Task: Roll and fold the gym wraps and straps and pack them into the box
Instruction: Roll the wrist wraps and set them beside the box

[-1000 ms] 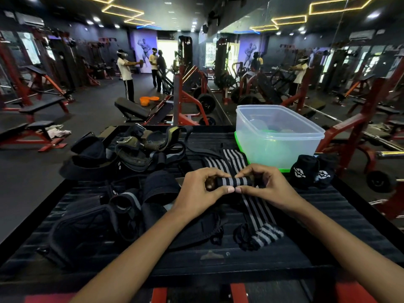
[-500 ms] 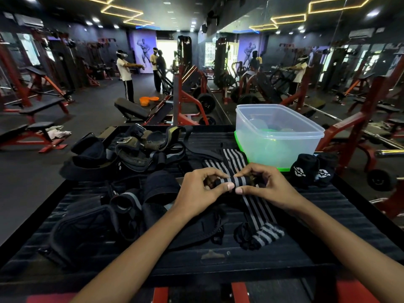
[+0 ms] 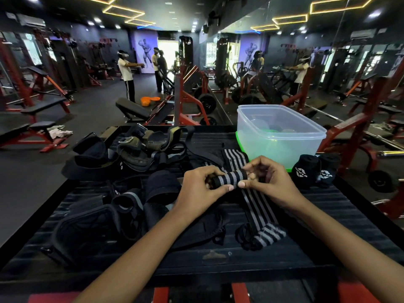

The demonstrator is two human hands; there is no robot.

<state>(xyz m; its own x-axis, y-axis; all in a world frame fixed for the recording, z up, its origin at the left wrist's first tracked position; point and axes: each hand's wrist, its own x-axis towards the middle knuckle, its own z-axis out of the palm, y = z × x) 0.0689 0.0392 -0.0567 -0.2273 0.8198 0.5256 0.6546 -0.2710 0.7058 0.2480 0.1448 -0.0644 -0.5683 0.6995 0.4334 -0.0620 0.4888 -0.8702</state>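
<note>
A black-and-grey striped wrap [image 3: 230, 178] is partly rolled into a short cylinder at the middle of the black ribbed platform [image 3: 328, 215]. My left hand [image 3: 201, 189] pinches the roll's left end and my right hand [image 3: 266, 182] pinches its right end. The unrolled tail [image 3: 260, 206] trails toward me and ends in a bunched striped end. A second striped wrap [image 3: 235, 157] lies flat just behind the roll. The clear plastic box [image 3: 279, 136], open on its green lid, stands at the back right.
Two rolled black wraps with white logos [image 3: 314, 171] sit right of the box. A heap of black straps, belts and supports [image 3: 131, 154] covers the platform's left half. Red gym machines, benches and several people stand beyond.
The roll has thickened and lifted slightly as both hands turned it. My right fingers have shifted up over its right end.
</note>
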